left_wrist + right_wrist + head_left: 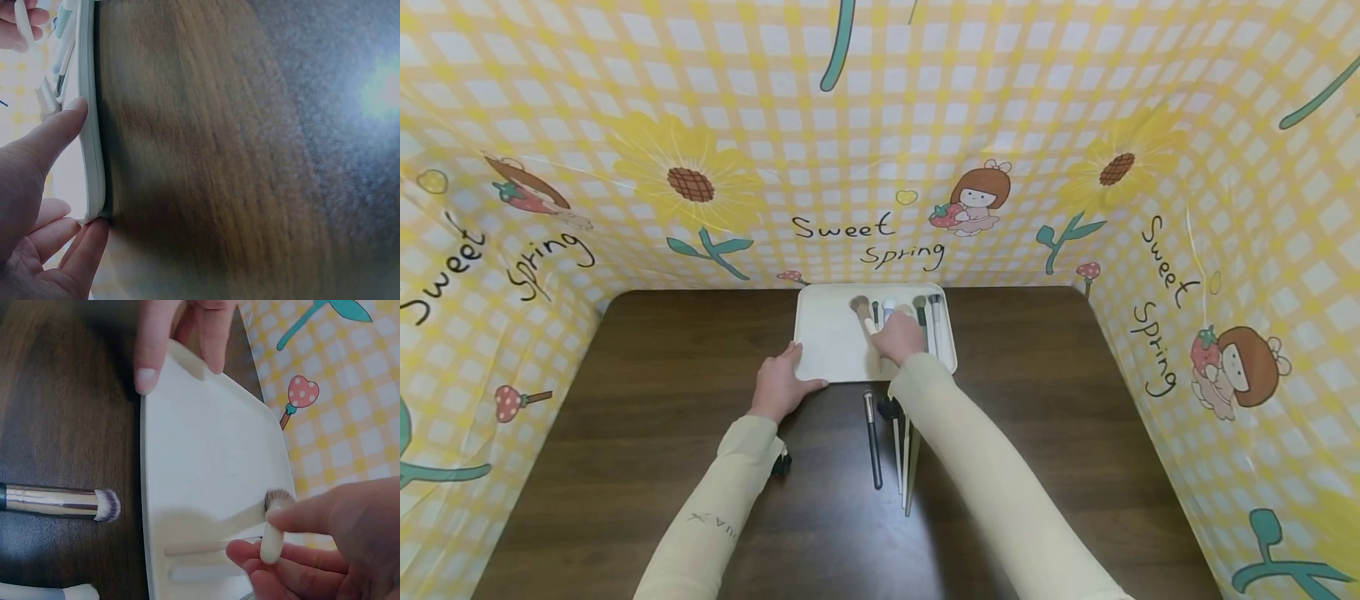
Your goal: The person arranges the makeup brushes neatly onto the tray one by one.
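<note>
Right hand [898, 336]: one, over the tray, thumb and fingers pinching a single brush.
Held brush [272, 542]: one, short pale handle between the right thumb and fingertips, brownish bristles pointing past the fingers toward the tray's far side; whether they touch it cannot be told.
Left hand [777, 383]: one, thumb and fingers spread apart, touching the tray at its near left corner, thumb along the near rim and fingers at the left side.
White tray [823, 333]: one, between the hands, just right of the left hand and beneath the right.
Brushes in the tray [935, 321]: at least four lying side by side, under the right hand and just right of it; the hand covers some, so the full count cannot be told.
Dark-handled brush [873, 442]: one, on the table nearer the person than the right hand, its silvery ferrule toward the tray.
Pale and olive handles [912, 479]: three, close together just right of the dark-handled brush, beside the right sleeve [1000, 467], which partly hides them.
Table [685, 417]: one, dark wood, under the tray and both hands.
Checked cloth [865, 150]: yellow and white, beyond both hands and along either side, "Sweet Spring" lettered three times.
</note>
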Available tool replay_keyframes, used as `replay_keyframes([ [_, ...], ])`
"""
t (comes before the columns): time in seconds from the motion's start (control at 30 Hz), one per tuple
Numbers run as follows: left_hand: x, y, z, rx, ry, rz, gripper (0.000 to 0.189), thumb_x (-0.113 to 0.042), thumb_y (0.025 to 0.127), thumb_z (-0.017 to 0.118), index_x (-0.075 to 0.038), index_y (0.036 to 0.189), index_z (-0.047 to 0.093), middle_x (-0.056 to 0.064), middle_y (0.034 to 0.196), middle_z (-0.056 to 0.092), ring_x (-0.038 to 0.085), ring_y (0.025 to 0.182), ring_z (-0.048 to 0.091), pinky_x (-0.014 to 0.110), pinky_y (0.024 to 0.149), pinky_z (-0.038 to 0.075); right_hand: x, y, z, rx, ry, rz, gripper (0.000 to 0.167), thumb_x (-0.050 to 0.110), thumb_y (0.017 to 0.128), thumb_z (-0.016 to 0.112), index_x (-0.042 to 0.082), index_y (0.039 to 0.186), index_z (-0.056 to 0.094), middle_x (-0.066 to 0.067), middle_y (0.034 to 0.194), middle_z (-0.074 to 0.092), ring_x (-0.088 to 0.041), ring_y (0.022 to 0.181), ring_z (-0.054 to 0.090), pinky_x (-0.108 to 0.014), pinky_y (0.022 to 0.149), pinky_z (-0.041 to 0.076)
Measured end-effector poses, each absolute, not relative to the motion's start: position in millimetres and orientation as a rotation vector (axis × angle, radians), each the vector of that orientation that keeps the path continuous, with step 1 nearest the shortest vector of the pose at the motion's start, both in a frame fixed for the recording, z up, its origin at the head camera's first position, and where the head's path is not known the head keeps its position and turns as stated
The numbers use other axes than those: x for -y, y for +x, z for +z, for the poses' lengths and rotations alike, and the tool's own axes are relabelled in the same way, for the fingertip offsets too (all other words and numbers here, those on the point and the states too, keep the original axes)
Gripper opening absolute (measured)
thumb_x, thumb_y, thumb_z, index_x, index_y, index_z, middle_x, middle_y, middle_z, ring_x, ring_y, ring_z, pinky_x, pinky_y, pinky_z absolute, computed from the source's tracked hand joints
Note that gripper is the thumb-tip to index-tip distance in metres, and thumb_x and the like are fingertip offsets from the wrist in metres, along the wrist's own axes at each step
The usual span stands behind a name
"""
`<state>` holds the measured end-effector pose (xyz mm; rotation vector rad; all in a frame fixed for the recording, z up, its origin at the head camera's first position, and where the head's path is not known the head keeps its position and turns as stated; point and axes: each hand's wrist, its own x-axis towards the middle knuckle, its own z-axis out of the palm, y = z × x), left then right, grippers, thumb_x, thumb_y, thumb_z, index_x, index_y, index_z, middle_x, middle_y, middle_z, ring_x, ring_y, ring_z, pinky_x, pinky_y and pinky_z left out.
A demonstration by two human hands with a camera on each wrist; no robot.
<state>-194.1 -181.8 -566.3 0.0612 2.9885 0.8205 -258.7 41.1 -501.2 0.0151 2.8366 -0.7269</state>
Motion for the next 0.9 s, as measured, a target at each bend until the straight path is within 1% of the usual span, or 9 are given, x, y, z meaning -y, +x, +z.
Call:
replay_keyframes([
  [0.07, 182.1, -193.8, -566.6, -2.987, 0.058, 0.822, 0.089, -0.036, 0.081, 0.087, 0.008, 0.147, 0.046, 0.026, 0.152, 0.042, 0.053, 0.129, 0.046, 0.058, 0.107, 0.038, -40.9, -259.6, -501.0, -2.811, 0.020, -0.719, 0.036, 0.031, 0.092, 0.071, -0.003, 0.103, 0.066, -0.012, 0.095, 0.062, -0.022, 0.069, 0.061, -0.032, 0.061, 0.052],
  [0.1, 182.1, -193.8, -566.7, -2.987, 0.057, 0.824, 0.089, -0.036, 0.081, 0.087, 0.008, 0.148, 0.046, 0.026, 0.152, 0.042, 0.053, 0.128, 0.046, 0.058, 0.106, 0.038, -40.7, -259.8, -501.1, -2.795, 0.031, -0.731, 0.036, 0.031, 0.091, 0.072, -0.002, 0.102, 0.067, -0.011, 0.091, 0.064, -0.022, 0.067, 0.062, -0.032, 0.060, 0.052],
  [0.2, 181.9, -193.7, -566.8, -2.986, 0.056, 0.829, 0.090, -0.036, 0.081, 0.087, 0.008, 0.148, 0.046, 0.026, 0.152, 0.041, 0.053, 0.128, 0.046, 0.058, 0.106, 0.037, -40.1, -257.7, -502.9, -2.755, 0.052, -0.805, 0.031, 0.028, 0.089, 0.073, 0.000, 0.102, 0.067, -0.006, 0.076, 0.066, -0.019, 0.061, 0.062, -0.031, 0.057, 0.051],
  [0.27, 181.7, -193.9, -566.8, -2.986, 0.055, 0.829, 0.090, -0.036, 0.081, 0.087, 0.008, 0.148, 0.046, 0.026, 0.152, 0.041, 0.053, 0.129, 0.046, 0.058, 0.106, 0.038, -39.5, -254.5, -505.4, -2.734, 0.047, -0.838, 0.028, 0.028, 0.090, 0.073, 0.000, 0.095, 0.070, -0.003, 0.067, 0.066, -0.018, 0.056, 0.061, -0.030, 0.054, 0.049],
  [0.33, 181.8, -194.2, -567.1, -2.984, 0.053, 0.828, 0.089, -0.036, 0.081, 0.087, 0.008, 0.148, 0.046, 0.026, 0.152, 0.041, 0.053, 0.128, 0.046, 0.058, 0.107, 0.038, -38.7, -250.4, -509.9, -2.717, 0.045, -0.866, 0.028, 0.029, 0.091, 0.073, 0.002, 0.085, 0.071, -0.001, 0.058, 0.064, -0.016, 0.051, 0.060, -0.030, 0.050, 0.047],
  [0.43, 182.0, -194.7, -567.6, -2.983, 0.048, 0.830, 0.089, -0.036, 0.082, 0.087, 0.008, 0.148, 0.046, 0.026, 0.152, 0.041, 0.053, 0.128, 0.046, 0.058, 0.107, 0.037, -36.5, -244.8, -516.6, -2.724, 0.049, -0.849, 0.038, 0.031, 0.092, 0.072, 0.009, 0.061, 0.066, 0.001, 0.050, 0.060, -0.016, 0.046, 0.056, -0.031, 0.046, 0.044],
  [0.5, 182.0, -195.0, -567.4, -2.983, 0.048, 0.831, 0.089, -0.035, 0.082, 0.087, 0.008, 0.148, 0.046, 0.026, 0.152, 0.041, 0.053, 0.128, 0.046, 0.058, 0.107, 0.037, -34.4, -242.4, -522.5, -2.751, 0.059, -0.822, 0.042, 0.032, 0.091, 0.071, 0.013, 0.057, 0.059, 0.001, 0.049, 0.057, -0.016, 0.047, 0.054, -0.031, 0.045, 0.043],
  [0.6, 181.9, -194.5, -566.6, -2.985, 0.053, 0.828, 0.089, -0.035, 0.082, 0.086, 0.008, 0.148, 0.046, 0.027, 0.152, 0.041, 0.053, 0.128, 0.046, 0.058, 0.107, 0.037, -30.7, -241.7, -529.2, -2.810, 0.071, -0.755, 0.041, 0.035, 0.090, 0.072, 0.014, 0.059, 0.055, 0.000, 0.054, 0.056, -0.017, 0.051, 0.054, -0.033, 0.046, 0.045],
  [0.9, 181.0, -193.4, -565.6, -2.983, 0.057, 0.825, 0.088, -0.036, 0.082, 0.086, 0.008, 0.148, 0.046, 0.026, 0.152, 0.041, 0.054, 0.127, 0.046, 0.059, 0.107, 0.037, -24.6, -245.0, -547.0, -2.893, 0.070, -0.603, 0.033, 0.036, 0.089, 0.070, 0.011, 0.069, 0.062, -0.004, 0.064, 0.061, -0.020, 0.058, 0.059, -0.038, 0.051, 0.051],
])
